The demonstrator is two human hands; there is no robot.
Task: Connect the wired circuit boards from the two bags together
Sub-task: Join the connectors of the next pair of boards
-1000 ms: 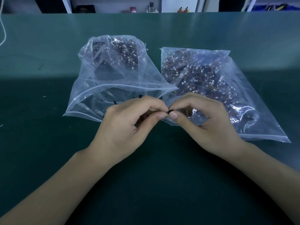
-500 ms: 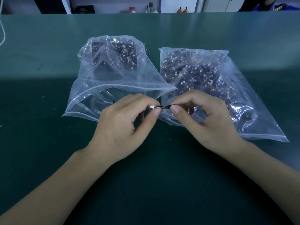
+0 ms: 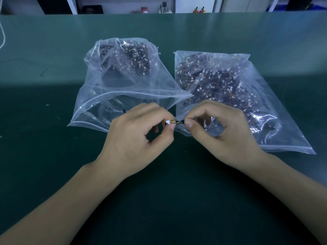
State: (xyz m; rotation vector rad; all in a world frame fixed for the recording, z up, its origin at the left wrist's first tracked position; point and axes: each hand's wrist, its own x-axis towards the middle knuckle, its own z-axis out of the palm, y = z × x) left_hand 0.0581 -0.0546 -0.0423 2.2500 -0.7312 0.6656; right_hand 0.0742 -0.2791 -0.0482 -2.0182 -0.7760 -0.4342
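Note:
Two clear plastic bags lie side by side on the green mat, each holding several small dark circuit boards with white connectors and orange wires. The left bag has its mouth open toward me; the right bag lies flat. In front of them my left hand pinches a white connector between thumb and forefinger. My right hand pinches a small dark wired board. Short yellow wires run between the two pieces. Most of each piece is hidden by my fingertips.
The green mat covers the whole table. A white cord hangs at the far left edge. Shelves and small items stand behind the table's back edge.
My fingertips were together a second ago; now the hands have drawn slightly apart and lifted a little, showing the white connector and yellow wires between them.

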